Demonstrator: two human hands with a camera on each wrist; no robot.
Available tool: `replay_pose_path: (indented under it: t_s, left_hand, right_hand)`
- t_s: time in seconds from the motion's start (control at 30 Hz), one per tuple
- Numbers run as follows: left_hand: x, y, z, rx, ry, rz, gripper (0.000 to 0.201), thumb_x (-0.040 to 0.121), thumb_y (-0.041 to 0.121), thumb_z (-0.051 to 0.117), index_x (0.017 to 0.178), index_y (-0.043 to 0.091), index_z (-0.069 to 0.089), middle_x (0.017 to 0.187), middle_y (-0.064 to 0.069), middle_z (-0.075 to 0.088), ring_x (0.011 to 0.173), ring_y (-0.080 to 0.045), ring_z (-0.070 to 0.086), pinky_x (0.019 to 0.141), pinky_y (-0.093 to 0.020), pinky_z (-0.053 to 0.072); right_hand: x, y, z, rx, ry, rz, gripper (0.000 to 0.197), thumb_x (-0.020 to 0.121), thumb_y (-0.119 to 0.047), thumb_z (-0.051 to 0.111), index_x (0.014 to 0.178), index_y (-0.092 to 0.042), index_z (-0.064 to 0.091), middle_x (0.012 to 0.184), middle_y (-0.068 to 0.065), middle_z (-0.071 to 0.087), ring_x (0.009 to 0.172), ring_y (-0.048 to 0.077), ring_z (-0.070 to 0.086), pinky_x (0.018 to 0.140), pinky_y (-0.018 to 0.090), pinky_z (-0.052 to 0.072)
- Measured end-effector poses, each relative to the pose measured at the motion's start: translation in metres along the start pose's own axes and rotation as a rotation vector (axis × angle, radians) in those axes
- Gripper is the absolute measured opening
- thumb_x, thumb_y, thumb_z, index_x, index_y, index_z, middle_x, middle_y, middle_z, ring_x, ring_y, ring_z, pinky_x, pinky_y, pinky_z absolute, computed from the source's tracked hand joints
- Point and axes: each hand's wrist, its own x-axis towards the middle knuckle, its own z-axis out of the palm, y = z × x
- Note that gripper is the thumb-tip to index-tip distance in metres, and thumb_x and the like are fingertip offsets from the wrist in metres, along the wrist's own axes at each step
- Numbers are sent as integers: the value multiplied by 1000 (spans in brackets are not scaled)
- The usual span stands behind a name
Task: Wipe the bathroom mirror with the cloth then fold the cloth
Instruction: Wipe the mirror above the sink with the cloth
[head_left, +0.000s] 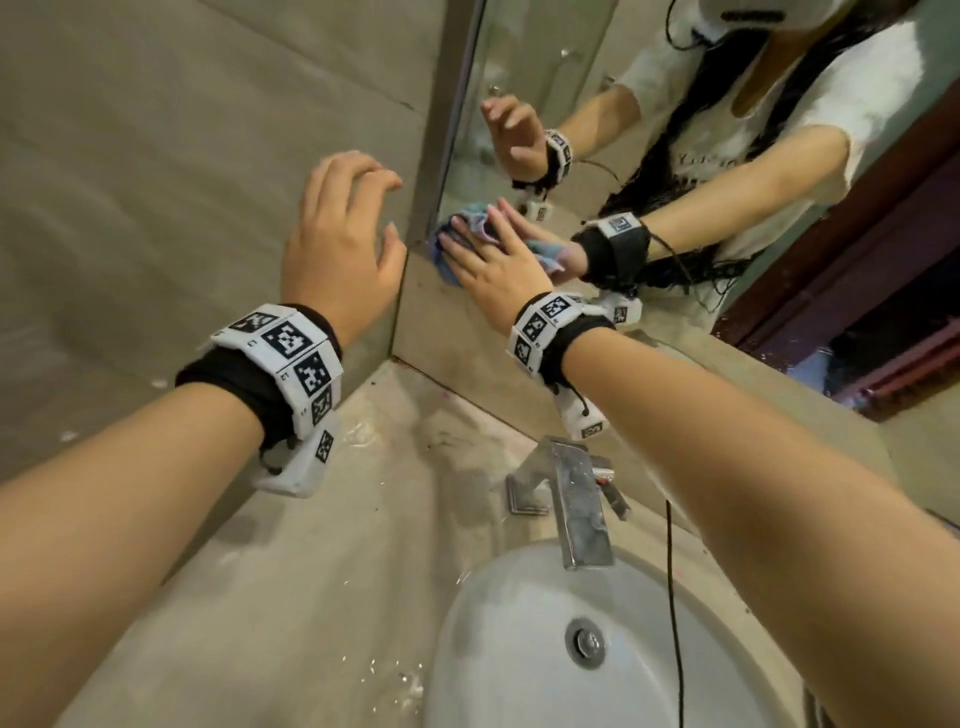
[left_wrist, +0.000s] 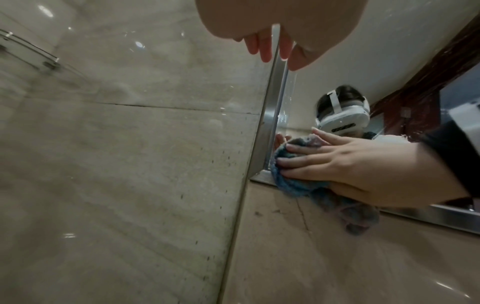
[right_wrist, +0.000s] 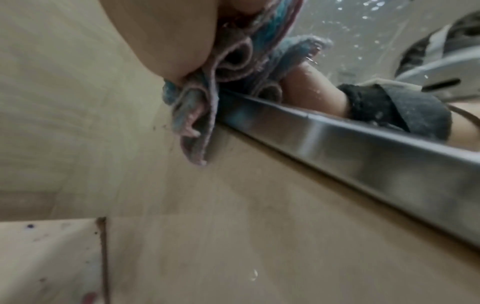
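step: wiping, fold not yet begun
right hand (head_left: 493, 265): fingers flat and spread, pressing cloth (left_wrist: 288, 183) onto mirror (head_left: 519, 73) at its lower-left corner
left hand (head_left: 340, 244): empty, fingers loosely spread, just left of the frame
advice: keep palm pressure even; work outward from the corner, overlapping passes
watch: cloth tail hangs below the hand, over the frame

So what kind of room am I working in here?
A bathroom, most likely: a white basin with a metal tap sits below a framed wall mirror, with tiled walls around.
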Motion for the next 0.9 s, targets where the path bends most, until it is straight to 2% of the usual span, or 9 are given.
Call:
replay_pose_path:
  t_s: [0.13,0.23,0.37,0.43,0.5,0.6,0.77,0.83,0.9]
  left_hand:
    - [-2,12,-9,-5,-4,27,31,80,8,49,109,0,56,115,-22,53,112,-36,47,97,-39,39]
    - [3,30,-9,-68,-18,56,32,80,8,49,109,-1,55,114,-23,53,111,-37,47,98,-41,39]
    - [5,52,-13,-106,-2,66,32,79,8,50,110,0,55,114,-22,53,110,-35,46,95,-38,38]
    - [4,61,-14,-129,-8,94,32,79,7,50,109,0,56,113,-21,53,110,-35,46,96,-37,37]
    - [4,70,-14,-153,-7,111,32,79,7,49,108,-1,56,112,-22,53,109,-36,46,97,-38,37]
    - [1,88,-11,-175,-15,134,32,78,8,48,108,-1,56,112,-22,53,109,-35,46,99,-40,37]
    - [-4,130,2,-195,-28,179,31,78,6,51,108,-1,57,111,-21,55,106,-33,47,97,-35,35]
    - [-5,151,10,-193,-32,190,31,77,2,53,107,-1,57,110,-21,55,105,-35,48,98,-33,31]
    - [-6,176,18,-205,-31,203,31,76,1,54,107,-2,57,110,-22,55,105,-36,48,100,-33,30]
  right_hand:
    - [-25,-8,7,63,-66,82,51,101,-22,25,150,-12,11,159,4,0,146,26,-5,112,50,-14]
    - [-66,4,17,100,-127,135,54,101,-25,30,150,-13,11,159,3,0,147,24,-7,106,47,-25]
    - [-115,7,29,115,-110,256,57,95,-27,10,148,-15,24,158,3,17,147,23,4,106,40,-30]
    - [-140,9,38,53,-140,275,53,98,-26,13,150,-16,17,159,1,9,147,22,-1,100,40,-36]
    - [-166,9,46,45,-266,291,51,102,-21,22,150,-16,6,159,-2,-4,146,22,-9,105,45,-30]
    - [-198,12,56,4,-310,351,51,102,-18,22,150,-15,4,159,-3,-6,146,21,-10,109,48,-19]
    - [-268,27,69,103,-250,505,58,101,-25,30,150,-17,2,159,-1,-3,146,26,-9,91,41,-45]
    - [-299,42,75,158,-159,641,68,95,-37,46,150,-17,10,159,2,7,146,31,-1,97,42,-41]
    - [-325,59,78,150,-52,904,72,90,-39,55,148,-15,21,156,7,19,145,37,9,108,57,-19]
